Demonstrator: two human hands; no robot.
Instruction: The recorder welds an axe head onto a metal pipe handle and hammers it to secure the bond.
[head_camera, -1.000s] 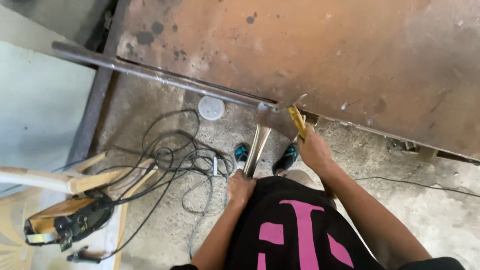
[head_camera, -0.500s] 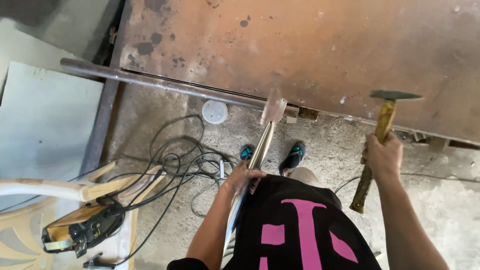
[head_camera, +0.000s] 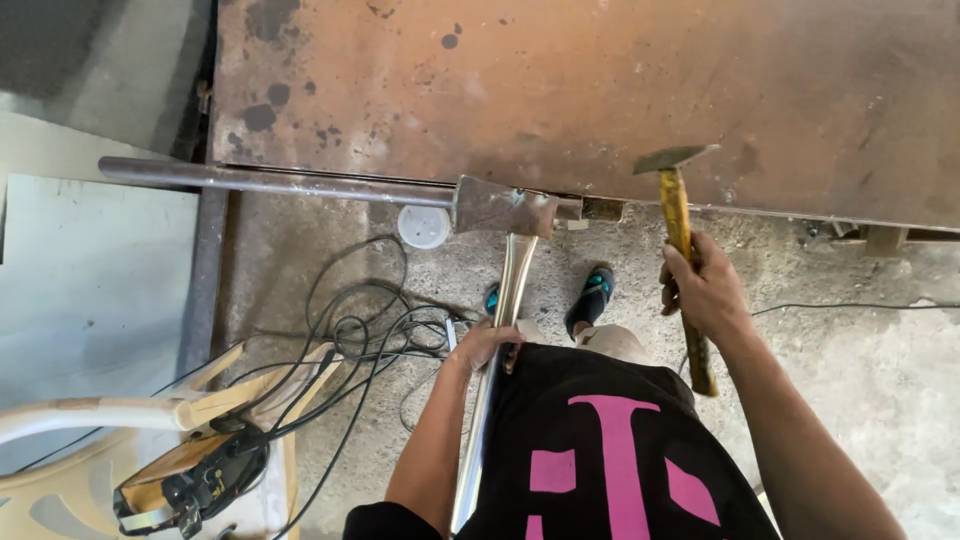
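We stood on a rough concrete floor (head_camera: 820, 400) strewn with black cables (head_camera: 370, 340), facing a big rusty steel plate (head_camera: 600, 90) whose lower edge ran across the view, with a long steel bar (head_camera: 270, 182) lying along that edge. To our left sat a pale plastic chair (head_camera: 110, 420) with a small dark machine (head_camera: 190, 485) on it, and a round white lid (head_camera: 424, 226) lay on the floor just below the bar. Our left hand (head_camera: 487, 345) was closed around the shiny metal handle of an axe-like tool (head_camera: 505, 290), whose long axis ran up and away from us, so that its broad rusty head (head_camera: 503, 207) sat against the bar at the plate's edge. Our right hand (head_camera: 705, 290) was wrapped tight around the yellowed wooden handle of a hammer (head_camera: 677, 215), gripping it near the middle, the shaft nearly upright and its dark head raised in front of the plate. The hammer's head stood to the right of the tool's head, near it but clearly apart, at about the same height, so the right hand was the one placed to reach it, sideways to the left.
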